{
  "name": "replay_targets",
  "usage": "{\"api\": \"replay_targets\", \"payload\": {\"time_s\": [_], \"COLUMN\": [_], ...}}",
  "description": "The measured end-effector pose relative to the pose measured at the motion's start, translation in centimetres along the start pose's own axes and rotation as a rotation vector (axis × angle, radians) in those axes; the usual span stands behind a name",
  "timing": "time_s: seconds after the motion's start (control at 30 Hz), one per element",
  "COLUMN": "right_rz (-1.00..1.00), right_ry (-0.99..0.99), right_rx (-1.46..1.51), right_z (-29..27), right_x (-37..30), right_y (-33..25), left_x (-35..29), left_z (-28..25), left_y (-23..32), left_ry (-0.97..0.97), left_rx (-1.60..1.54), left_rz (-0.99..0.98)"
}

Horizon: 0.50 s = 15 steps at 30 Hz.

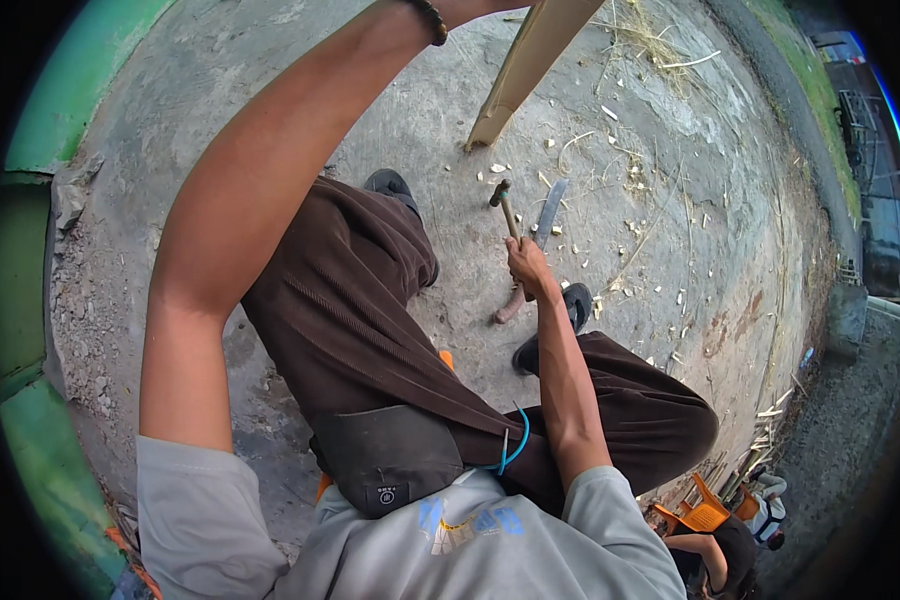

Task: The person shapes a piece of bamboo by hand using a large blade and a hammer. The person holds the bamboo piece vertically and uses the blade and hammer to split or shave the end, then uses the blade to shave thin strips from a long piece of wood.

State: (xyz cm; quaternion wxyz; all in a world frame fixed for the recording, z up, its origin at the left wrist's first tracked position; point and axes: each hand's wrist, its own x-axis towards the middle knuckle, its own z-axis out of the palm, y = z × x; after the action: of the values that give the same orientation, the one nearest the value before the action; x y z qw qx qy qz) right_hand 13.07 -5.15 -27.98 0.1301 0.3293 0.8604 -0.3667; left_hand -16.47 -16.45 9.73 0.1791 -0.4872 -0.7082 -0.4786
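Note:
My right hand (528,262) is closed round the wooden handle of a hammer (509,212), its dark head pointing away from me above the concrete. Beneath that hand a machete lies on the ground, its grey blade (550,208) beyond my fingers and its brown handle (510,305) nearer my foot. At the upper edge my left hand (475,9) grips a long tan piece of split bamboo (535,70); the fingertips are cut off by the frame. The bamboo stands tilted, its lower end near the concrete.
Pale chips and thin strips (630,180) litter the concrete around the tools. My sandalled feet stand left and right of the work spot. A green metal panel (45,90) borders the left. At lower right are orange chairs (705,512) and other people (735,550).

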Motion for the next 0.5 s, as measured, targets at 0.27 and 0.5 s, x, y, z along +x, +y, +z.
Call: {"api": "replay_targets", "payload": {"time_s": [0.27, 0.5], "right_rz": [0.105, -0.099], "right_ry": [0.046, -0.134], "right_rx": [0.287, -0.18], "right_z": [-3.4, 3.2], "right_x": [0.6, -1.9], "right_y": [-3.8, 4.1], "left_x": [-0.1, -0.1], "left_z": [0.2, -0.6], "left_y": [0.0, -0.6], "left_ry": [-0.056, 0.017], "left_rx": [0.007, -0.044], "left_rz": [-0.104, -0.084]}}
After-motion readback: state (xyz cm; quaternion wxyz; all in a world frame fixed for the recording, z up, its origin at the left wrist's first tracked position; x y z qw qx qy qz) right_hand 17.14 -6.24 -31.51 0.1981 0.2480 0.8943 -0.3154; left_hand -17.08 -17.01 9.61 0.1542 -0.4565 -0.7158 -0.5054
